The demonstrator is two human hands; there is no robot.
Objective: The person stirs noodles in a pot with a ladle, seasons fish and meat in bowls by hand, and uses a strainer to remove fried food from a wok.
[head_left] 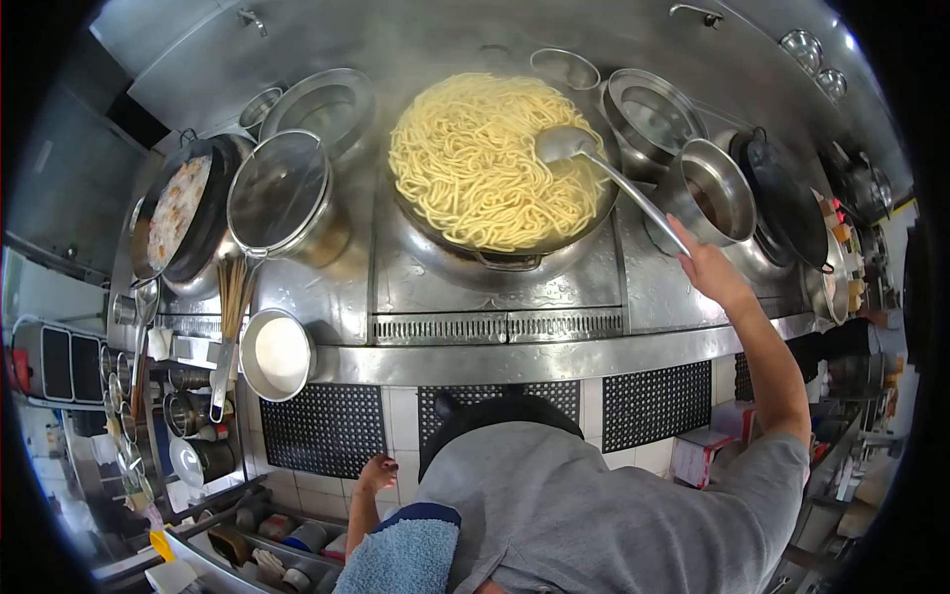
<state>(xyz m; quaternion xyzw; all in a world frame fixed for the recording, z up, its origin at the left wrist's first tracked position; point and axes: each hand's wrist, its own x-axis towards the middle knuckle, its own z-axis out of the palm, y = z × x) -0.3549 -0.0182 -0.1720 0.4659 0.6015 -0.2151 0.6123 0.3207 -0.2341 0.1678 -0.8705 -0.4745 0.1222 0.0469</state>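
Note:
My right hand (701, 267) is closed round the long handle of a metal ladle (628, 185). The ladle's bowl rests on the noodles, its rounded back facing up. Thick yellow noodles (485, 168) fill a large wok (510, 260) on the middle burner, heaped across its whole width. Away from the stove, my left hand (378, 473) hangs low by my side, its fingers curled in, with nothing plainly visible in them. A blue towel (408, 551) lies over my left upper arm or shoulder.
A wok of pale food (180, 213) stands at left, near a pot with a strainer (282, 193) and a bowl of white contents (281, 354). At right are a deep pot (714, 188) and dark wok (787, 203). Black mats (322, 426) lie on the floor.

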